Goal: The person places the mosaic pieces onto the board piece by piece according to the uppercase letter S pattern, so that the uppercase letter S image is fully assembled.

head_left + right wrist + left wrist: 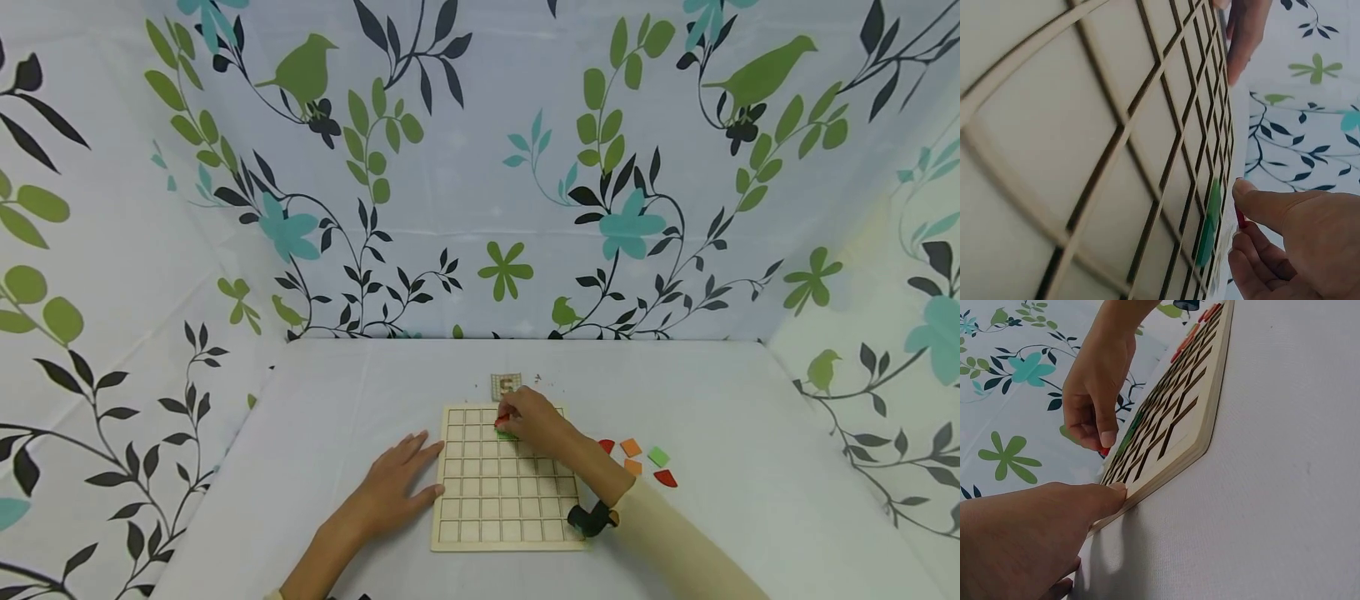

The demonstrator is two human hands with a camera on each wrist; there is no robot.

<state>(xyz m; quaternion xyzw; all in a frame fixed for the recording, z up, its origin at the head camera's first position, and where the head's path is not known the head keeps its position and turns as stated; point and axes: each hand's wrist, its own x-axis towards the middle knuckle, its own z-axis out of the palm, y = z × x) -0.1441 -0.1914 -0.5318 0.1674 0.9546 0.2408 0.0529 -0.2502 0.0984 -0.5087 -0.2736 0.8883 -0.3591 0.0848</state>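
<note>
A wooden grid board (pixel 510 546) with square cells lies on the white table. My left hand (pixel 384 492) rests along its left edge, fingers extended; in the left wrist view the thumb (pixel 1110 499) touches the board's edge. Over the far rows, my right hand (pixel 536 423) pinches a small red piece (pixel 1240 215) between thumb and fingers, which hide most of it. Just below it, green pieces (pixel 1209 228) sit in cells of the board. A small patterned square card (pixel 506 385) lies beyond the far edge, close to the right hand.
Right of the board lie loose pieces: red quarter-round ones (pixel 665 478), orange squares (pixel 631 447) and a green square (pixel 658 456). A dark band (pixel 592 520) is on the right wrist. Patterned cloth (pixel 450 208) hangs behind the table.
</note>
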